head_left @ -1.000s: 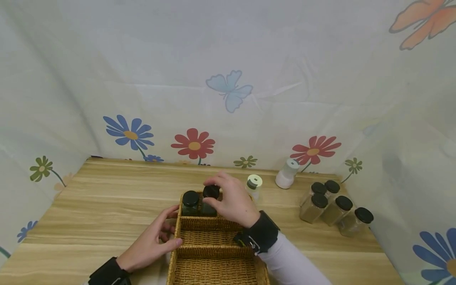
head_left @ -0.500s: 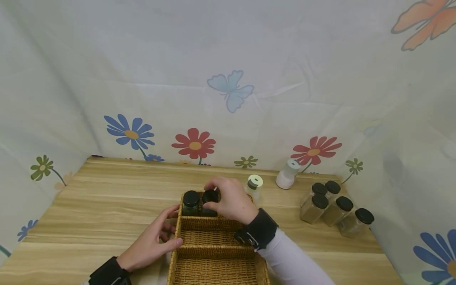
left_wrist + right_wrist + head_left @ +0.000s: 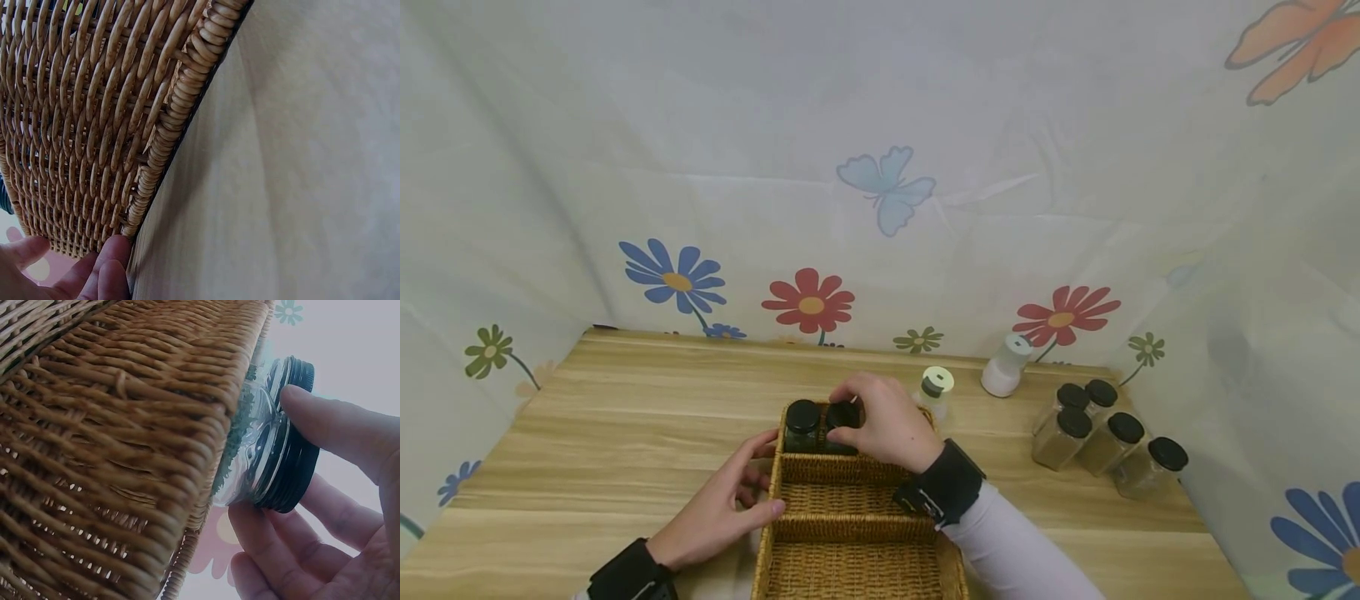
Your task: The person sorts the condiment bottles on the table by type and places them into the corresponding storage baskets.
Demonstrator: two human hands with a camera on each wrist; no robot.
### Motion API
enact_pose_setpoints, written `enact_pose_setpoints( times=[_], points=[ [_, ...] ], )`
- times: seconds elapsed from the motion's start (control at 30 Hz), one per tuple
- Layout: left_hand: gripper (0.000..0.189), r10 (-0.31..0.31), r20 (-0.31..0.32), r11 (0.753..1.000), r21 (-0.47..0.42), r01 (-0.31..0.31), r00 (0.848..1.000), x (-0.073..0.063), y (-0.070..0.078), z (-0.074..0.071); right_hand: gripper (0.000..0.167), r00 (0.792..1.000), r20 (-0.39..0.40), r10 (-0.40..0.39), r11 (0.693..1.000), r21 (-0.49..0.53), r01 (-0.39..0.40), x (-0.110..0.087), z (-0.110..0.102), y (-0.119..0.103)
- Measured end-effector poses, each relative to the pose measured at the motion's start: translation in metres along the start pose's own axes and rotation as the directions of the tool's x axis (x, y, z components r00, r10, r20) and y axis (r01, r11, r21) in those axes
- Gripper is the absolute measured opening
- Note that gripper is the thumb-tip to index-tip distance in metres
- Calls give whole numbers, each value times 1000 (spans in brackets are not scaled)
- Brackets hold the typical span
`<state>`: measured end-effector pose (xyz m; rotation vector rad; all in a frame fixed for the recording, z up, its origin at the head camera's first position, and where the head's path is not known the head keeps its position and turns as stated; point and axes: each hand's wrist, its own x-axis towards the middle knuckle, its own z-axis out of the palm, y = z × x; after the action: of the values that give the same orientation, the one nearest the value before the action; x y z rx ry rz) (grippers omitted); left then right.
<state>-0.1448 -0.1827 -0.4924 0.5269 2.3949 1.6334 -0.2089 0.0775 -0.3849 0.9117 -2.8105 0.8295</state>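
Note:
A woven wicker basket (image 3: 823, 527) with crosswise dividers stands on the table before me. In its far compartment sit two black-lidded jars side by side. My right hand (image 3: 887, 421) pinches the right-hand jar (image 3: 290, 434) by its black lid, thumb on one side and fingers on the other. Green contents show through that jar's clear wall, and its lower part is hidden behind the wicker. The other jar (image 3: 802, 425) stands at the left corner. Along the basket's left outer wall, my left hand (image 3: 718, 508) rests with relaxed fingers, its thumb at the rim.
Several clear jars with black lids (image 3: 1125, 429) stand grouped at the table's right side. A bottle with a pale lid (image 3: 937, 383) is just behind the basket's right corner. Farther back stands a white-filled bottle (image 3: 1002, 372). A printed cloth (image 3: 737, 208) hangs behind the wooden table (image 3: 587, 442).
My right hand has lowered the jar slightly into the far compartment, its lid now about level with the neighbouring one. My left hand has stayed at the basket's side.

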Motion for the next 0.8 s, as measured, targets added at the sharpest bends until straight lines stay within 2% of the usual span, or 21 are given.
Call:
enact_pose_setpoints(
  times=[0.27,0.8],
  points=[
    [80,9,4,1000,-10,-9,1000,0,0,0,39,1000,3,15,1000,-18,-15,0,0,0],
    [79,9,4,1000,0,-9,1000,0,0,0,39,1000,2,-7,1000,-29,7,-3,0,-1]
  ],
)
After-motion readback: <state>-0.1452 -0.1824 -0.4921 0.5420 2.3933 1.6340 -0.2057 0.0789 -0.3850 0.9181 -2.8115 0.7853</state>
